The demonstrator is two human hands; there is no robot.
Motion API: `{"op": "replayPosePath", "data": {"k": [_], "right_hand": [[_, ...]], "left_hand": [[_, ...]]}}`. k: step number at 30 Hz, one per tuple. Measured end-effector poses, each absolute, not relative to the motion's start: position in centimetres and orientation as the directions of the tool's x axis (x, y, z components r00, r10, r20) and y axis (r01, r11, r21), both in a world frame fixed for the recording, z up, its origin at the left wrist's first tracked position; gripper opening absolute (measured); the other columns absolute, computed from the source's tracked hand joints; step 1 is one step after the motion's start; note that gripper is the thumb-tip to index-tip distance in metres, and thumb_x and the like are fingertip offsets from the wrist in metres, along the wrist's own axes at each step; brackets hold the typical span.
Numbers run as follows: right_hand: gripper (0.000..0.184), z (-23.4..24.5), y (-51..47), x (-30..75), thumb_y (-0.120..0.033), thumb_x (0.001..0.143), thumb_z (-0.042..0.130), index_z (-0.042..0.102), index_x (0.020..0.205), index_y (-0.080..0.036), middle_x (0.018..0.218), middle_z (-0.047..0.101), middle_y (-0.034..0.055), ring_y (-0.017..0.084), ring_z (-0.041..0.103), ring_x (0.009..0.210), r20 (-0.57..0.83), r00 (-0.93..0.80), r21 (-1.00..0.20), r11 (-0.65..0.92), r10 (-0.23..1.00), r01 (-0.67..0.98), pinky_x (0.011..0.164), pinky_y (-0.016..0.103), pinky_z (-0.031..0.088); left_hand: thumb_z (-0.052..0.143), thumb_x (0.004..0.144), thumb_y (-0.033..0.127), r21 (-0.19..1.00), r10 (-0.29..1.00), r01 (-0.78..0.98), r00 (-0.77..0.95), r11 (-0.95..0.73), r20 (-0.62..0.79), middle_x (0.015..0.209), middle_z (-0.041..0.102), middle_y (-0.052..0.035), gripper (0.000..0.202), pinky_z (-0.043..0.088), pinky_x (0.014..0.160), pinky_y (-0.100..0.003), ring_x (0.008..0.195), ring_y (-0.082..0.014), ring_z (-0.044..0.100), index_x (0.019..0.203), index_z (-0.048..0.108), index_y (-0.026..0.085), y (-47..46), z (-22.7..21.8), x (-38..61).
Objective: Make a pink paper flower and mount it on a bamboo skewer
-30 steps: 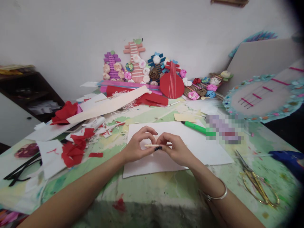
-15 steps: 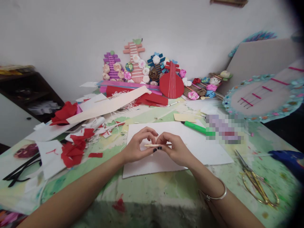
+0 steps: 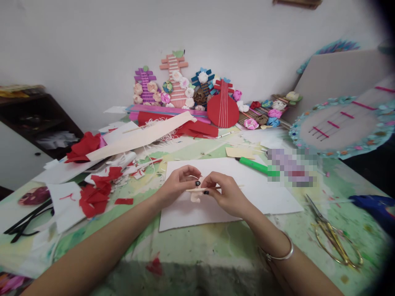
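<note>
Over a white sheet of paper (image 3: 262,195) on the table, my two hands work close together. My right hand (image 3: 231,195) pinches a thin wooden stick (image 3: 193,190), which lies roughly level and points left. Below the stick hangs a small pale pink piece of paper (image 3: 195,197); fingers hide the rest of it. My left hand (image 3: 175,187) is curled at its edge, thumb against the fingers, seemingly gripping the paper. Behind my right hand lies a green utility knife (image 3: 254,165).
Gold-handled scissors (image 3: 335,238) and a blue tool (image 3: 373,207) lie at the right. Red and white paper scraps (image 3: 95,197) cover the left side. Decorated paper instruments, one a red lute (image 3: 222,111), lean against the wall; another (image 3: 339,127) stands at the right.
The pale pink paper now shows below the stick, where it was mostly hidden between my hands. My left thumb has moved up and left, and more of the stick is visible.
</note>
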State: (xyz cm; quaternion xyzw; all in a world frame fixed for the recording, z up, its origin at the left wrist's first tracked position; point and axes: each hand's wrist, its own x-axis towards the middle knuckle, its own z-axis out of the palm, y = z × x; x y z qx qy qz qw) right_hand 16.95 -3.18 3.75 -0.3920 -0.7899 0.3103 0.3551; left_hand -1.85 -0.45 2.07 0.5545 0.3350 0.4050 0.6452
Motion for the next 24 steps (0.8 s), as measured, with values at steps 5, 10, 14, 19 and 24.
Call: {"op": "replayPosePath", "data": {"k": [5, 10, 14, 19, 24], "right_hand": [[0.019, 3.74, -3.14, 16.96, 0.000, 0.075, 0.053, 0.058, 0.079, -0.018, 0.080, 0.064, -0.0003, 0.012, 0.056, 0.075, 0.350, -0.423, -0.703, 0.533, 0.836, 0.471, 0.073, 0.027, 0.039], [0.019, 3.75, -3.20, 16.97, -0.001, 0.076, 0.054, 0.058, 0.080, -0.019, 0.080, 0.064, -0.0009, 0.012, 0.056, 0.075, 0.374, -0.426, -0.672, 0.557, 0.824, 0.488, 0.073, 0.026, 0.036], [0.018, 3.61, -3.18, 17.01, -0.003, 0.077, 0.053, 0.058, 0.081, -0.019, 0.081, 0.065, -0.0001, 0.013, 0.056, 0.075, 0.380, -0.425, -0.651, 0.564, 0.821, 0.507, 0.074, 0.028, 0.034], [0.018, 3.41, -3.11, 17.01, -0.003, 0.077, 0.053, 0.058, 0.081, -0.020, 0.083, 0.065, -0.0003, 0.014, 0.056, 0.077, 0.367, -0.425, -0.644, 0.556, 0.827, 0.526, 0.075, 0.029, 0.032], [0.018, 3.40, -3.07, 16.91, -0.003, 0.079, 0.052, 0.057, 0.082, -0.020, 0.086, 0.065, 0.0007, 0.014, 0.057, 0.079, 0.374, -0.429, -0.646, 0.563, 0.822, 0.515, 0.075, 0.029, 0.033]], "left_hand": [[0.073, 0.064, 0.023, 0.978, 0.879, -0.128, 0.470, 0.163, -0.085, 0.087, 0.067, -0.0063, 0.031, 0.045, 0.070, -0.028, 0.077, -0.0174, 0.062, 0.093, 0.066, 0.013, -0.36, 2.27, -1.81], [0.073, 0.061, 0.020, 0.960, 0.870, -0.145, 0.470, 0.240, -0.147, 0.077, 0.070, -0.0057, 0.025, 0.045, 0.067, -0.027, 0.070, -0.0170, 0.063, 0.084, 0.070, 0.012, -0.40, 2.54, -1.70], [0.075, 0.060, 0.021, 0.953, 0.873, -0.129, 0.449, 0.275, -0.191, 0.074, 0.071, -0.0059, 0.023, 0.044, 0.066, -0.027, 0.067, -0.0167, 0.062, 0.081, 0.072, 0.012, -0.28, 2.47, -1.67], [0.074, 0.064, 0.024, 0.971, 0.872, -0.084, 0.462, 0.224, -0.162, 0.078, 0.072, -0.0074, 0.020, 0.044, 0.071, -0.029, 0.072, -0.0185, 0.063, 0.080, 0.074, 0.013, -0.26, 2.46, -1.78], [0.075, 0.065, 0.025, 0.979, 0.888, -0.099, 0.446, 0.177, -0.116, 0.078, 0.071, -0.0057, 0.018, 0.044, 0.069, -0.027, 0.070, -0.0156, 0.062, 0.079, 0.072, 0.013, -0.25, 2.20, -1.89]]}}
